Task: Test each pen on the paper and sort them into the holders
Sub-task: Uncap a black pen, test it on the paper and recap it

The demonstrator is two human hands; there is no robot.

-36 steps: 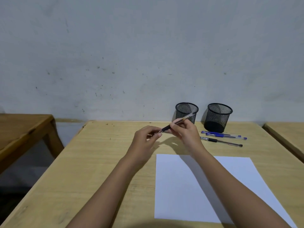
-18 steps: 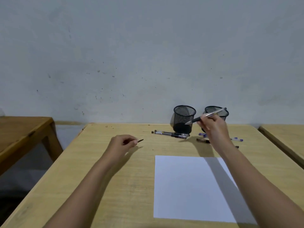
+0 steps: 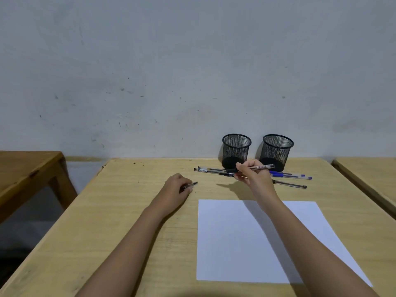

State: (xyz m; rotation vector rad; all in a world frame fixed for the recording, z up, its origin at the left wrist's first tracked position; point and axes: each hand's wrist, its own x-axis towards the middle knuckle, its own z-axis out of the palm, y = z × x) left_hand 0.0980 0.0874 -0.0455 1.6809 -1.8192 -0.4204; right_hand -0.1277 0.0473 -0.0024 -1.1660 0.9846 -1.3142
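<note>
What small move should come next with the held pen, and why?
Probably lower the right hand and touch the pen to the paper: the left hand holds what looks like its cap, and the paper is blank.

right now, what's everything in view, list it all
paper: 1, white, desk's near side
left holder: 1, black mesh, back edge
right holder: 1, black mesh, beside it
black pens: 2, clear-black, before left holder
blue pens: 2, blue, before right holder
lone pen: 1, clear-black, nearer than those
held pen: 1, clear, right hand
cap: 1, clear-dark, left hand
desk: 1, light wood, centre
left table: 1, brown, left edge
right table: 1, light wood, right edge
wall: 1, grey, behind
left hand: pinches cap
right hand: grips held pen above desk
</note>
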